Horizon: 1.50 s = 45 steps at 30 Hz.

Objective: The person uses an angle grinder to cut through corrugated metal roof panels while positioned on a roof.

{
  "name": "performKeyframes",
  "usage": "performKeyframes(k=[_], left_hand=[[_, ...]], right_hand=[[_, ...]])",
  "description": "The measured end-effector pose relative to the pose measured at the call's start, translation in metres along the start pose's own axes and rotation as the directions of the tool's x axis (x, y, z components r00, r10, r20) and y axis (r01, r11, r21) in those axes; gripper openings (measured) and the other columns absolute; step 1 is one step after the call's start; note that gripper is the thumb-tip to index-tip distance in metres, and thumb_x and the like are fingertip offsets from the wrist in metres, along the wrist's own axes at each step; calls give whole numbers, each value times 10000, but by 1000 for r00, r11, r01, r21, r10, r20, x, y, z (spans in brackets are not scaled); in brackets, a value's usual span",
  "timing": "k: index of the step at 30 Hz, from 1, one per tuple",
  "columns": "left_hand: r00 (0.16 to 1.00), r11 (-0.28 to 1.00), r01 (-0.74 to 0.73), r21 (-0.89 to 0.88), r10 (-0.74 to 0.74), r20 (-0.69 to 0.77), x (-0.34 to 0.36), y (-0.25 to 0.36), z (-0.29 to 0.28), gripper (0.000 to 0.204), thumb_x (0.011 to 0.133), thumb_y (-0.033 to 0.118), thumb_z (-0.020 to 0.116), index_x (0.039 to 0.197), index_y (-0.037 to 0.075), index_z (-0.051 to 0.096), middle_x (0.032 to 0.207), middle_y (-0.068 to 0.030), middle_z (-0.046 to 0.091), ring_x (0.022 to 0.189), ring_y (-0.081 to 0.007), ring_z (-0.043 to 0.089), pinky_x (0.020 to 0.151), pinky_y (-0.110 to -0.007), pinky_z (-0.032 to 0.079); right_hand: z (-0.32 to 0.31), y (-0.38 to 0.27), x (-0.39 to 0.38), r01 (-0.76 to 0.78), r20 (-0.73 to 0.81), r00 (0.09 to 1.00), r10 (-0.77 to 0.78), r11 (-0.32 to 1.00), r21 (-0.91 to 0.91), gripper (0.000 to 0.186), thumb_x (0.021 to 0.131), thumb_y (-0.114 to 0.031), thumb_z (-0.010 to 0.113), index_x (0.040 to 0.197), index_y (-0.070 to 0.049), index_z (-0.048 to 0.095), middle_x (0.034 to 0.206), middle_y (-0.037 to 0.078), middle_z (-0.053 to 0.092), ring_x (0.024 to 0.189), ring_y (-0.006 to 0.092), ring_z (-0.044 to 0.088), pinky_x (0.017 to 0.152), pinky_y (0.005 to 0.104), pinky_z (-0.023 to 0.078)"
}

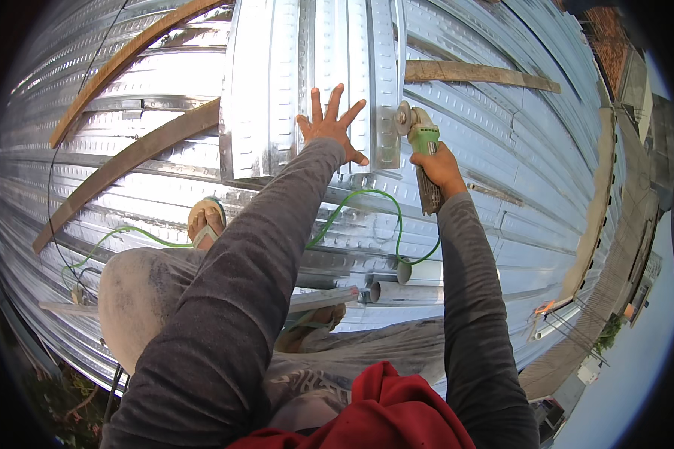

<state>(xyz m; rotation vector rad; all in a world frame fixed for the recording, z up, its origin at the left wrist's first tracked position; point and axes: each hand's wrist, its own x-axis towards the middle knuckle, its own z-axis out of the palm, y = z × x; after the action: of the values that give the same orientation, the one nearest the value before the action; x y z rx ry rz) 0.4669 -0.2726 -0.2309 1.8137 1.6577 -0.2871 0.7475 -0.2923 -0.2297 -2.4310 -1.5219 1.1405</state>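
Left hand (pixel 329 130): fingers (pixel 334 106) spread wide — pressing on the metal sheet (pixel 320 45).
Right hand (pixel 443 169): curled round the grinder (pixel 424 135), disc (pixel 404 118) right by the sheet's right edge.
Pipe (pixel 412 292): lying below the green cord (pixel 399 217) — open end facing left.

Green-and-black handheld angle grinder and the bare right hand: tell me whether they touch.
Touching. The head view shows the bare right hand wrapped around the green-and-black handheld angle grinder, covering part of its body.
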Motion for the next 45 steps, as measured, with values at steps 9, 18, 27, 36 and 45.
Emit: performKeyframes(k=[9,18,27,36,45], left_hand=[[1000,999,-4,52,3,15,5,-2,5,1348,584,723,897,1632,536,70,1743,-1,-179,1542,-490,-234,1174,-762,255],[1000,999,-9,36,9,4,3,-4,4,1329,589,708,902,1633,534,98,1747,-4,-166,1545,-485,-232,1178,-760,244],[999,999,-35,2,35,-10,3,-5,5,1299,602,686,909,1636,516,141,1746,-6,-172,1558,-466,-215,1180,-755,239],[996,1000,-19,10,19,-84,6,-6,12,1097,737,804,732,1632,519,165,1753,21,-128,1574,-444,-180,1170,-763,246],[988,999,1,-41,-7,-151,5,-3,16,1000,770,797,705,1614,514,249,1756,38,-60,1582,-422,-160,1151,-797,234]], right_hand=[[-1,5,8,20,-45,999,-18,999,37,582,700,-280,829,1141,52,642,974,165,722,849,267,698,797,379,548],[-4,-5,20,7,-6,1000,-7,1000,12,724,661,-357,817,1185,98,611,1109,255,709,1013,368,706,899,414,543],[-5,-9,26,-1,-32,999,1,1000,4,697,671,-331,821,1187,91,617,1086,243,719,996,356,713,894,409,546],[-10,-16,29,10,-18,1000,-10,1000,-9,689,669,-332,820,1177,90,624,1073,242,720,967,354,719,870,410,553],[-10,-10,38,21,-5,1000,-20,1000,23,700,661,-337,827,1171,100,627,1059,235,721,957,345,718,860,404,553]])
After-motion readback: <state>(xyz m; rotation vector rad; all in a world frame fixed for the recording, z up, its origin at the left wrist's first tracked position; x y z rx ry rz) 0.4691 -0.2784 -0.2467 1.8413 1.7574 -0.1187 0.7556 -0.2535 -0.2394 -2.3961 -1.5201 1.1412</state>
